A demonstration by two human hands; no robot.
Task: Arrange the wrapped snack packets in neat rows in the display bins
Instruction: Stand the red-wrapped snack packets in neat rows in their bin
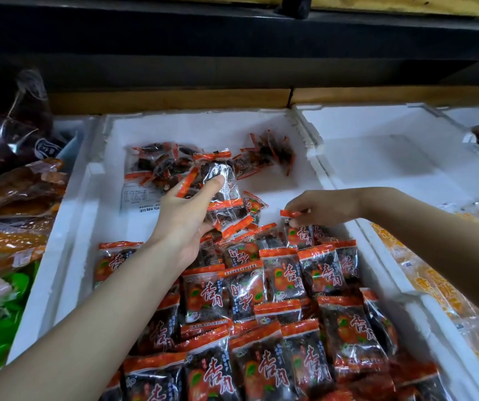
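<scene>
Holds a fanned stack of clear, orange-edged snack packets in the left grip above the white foam bin, as ready stock. Pinches a single packet by its orange seal with the right grip, likely to extend the neat rows below.

Packets in bin front; rear heap seemingly loose.

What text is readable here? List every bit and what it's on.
"杏肉": large characters on the red-edged clear plastic snack packets in the white foam bin.
"合格证", upside down, likely: white paper label at the bin's back.
Unreadable: packets' small print, label's table, white marks on the dark bags at left.
</scene>
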